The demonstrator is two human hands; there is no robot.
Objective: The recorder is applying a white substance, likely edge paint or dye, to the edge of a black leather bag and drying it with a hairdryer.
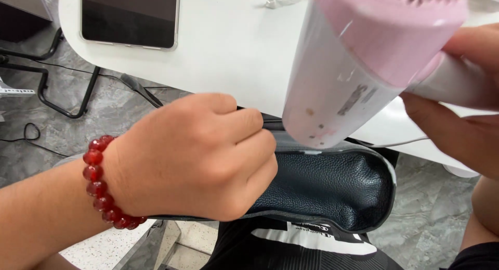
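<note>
My left hand (pixel 200 155), with a red bead bracelet (pixel 101 184) on its wrist, is closed into a fist on the near end of a black shoe insole (pixel 332 184). The insole has a grained leather-like top and lies flat, sticking out to the right from under my fingers. My right hand (pixel 462 114) grips the white handle of a pink hair dryer (pixel 364 56). The dryer's pale nozzle points down at the insole's upper edge, close above it.
A white table (pixel 228 46) fills the top of the view. On it lies a dark phone (pixel 130 16), screen off. Below are a grey stone floor (pixel 78 108), black chair legs and cables at left, and my dark clothing at the bottom.
</note>
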